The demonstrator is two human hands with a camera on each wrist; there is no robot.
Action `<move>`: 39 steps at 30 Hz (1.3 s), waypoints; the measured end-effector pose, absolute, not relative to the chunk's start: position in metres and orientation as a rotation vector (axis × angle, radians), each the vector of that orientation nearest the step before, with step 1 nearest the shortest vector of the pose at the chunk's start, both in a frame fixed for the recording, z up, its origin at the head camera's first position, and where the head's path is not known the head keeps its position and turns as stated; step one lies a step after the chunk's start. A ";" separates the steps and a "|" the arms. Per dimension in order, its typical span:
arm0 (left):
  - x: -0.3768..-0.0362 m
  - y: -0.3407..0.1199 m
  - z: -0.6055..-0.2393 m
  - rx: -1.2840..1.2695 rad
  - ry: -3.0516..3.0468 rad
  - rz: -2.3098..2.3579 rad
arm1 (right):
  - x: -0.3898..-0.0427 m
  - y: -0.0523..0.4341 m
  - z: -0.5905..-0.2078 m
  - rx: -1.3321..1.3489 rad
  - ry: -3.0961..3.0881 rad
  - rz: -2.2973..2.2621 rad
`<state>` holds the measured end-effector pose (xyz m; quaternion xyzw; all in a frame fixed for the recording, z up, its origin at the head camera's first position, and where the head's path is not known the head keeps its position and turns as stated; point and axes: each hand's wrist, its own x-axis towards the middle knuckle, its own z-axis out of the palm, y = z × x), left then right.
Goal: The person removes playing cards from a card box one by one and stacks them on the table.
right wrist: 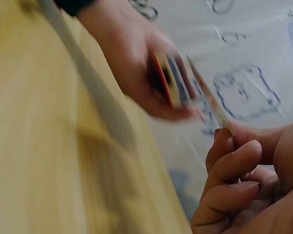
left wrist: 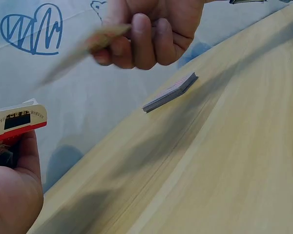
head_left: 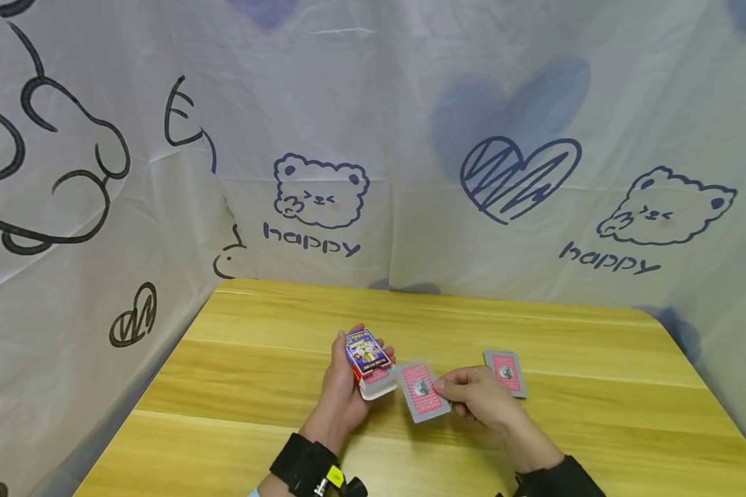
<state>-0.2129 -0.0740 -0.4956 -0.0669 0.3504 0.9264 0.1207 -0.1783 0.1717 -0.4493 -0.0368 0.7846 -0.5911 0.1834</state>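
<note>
My left hand (head_left: pixel 343 386) grips a playing card box (head_left: pixel 368 351) with a purple and yellow front, its white-flapped end open toward me. Inside that end shows a red-patterned card back (head_left: pixel 378 377). Between thumb and fingers my right hand (head_left: pixel 481 395) pinches a playing card (head_left: pixel 423 391) with a red-and-grey back, just right of the box's open end. Seen edge-on in the right wrist view, the pinched card (right wrist: pixel 211 97) looks thin. A squared stack of playing cards (head_left: pixel 505 373) lies on the table beyond my right hand; its thickness shows in the left wrist view.
The wooden table (head_left: pixel 224 359) has its far edge close to a white cloth backdrop (head_left: pixel 410 124) with drawn bears and hearts. Another cloth side hangs at the left. Black straps (head_left: pixel 304 464) circle both wrists.
</note>
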 end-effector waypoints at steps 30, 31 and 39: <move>-0.209 -0.071 -0.499 -0.210 1.013 2.686 | -0.203 0.289 -0.478 0.415 2.557 -1.459; -0.209 -0.071 -0.499 -0.206 1.014 2.686 | -0.204 0.288 -0.479 0.423 2.565 -1.448; -0.211 -0.071 -0.500 -0.193 1.026 2.681 | -0.209 0.287 -0.486 0.429 2.664 -1.323</move>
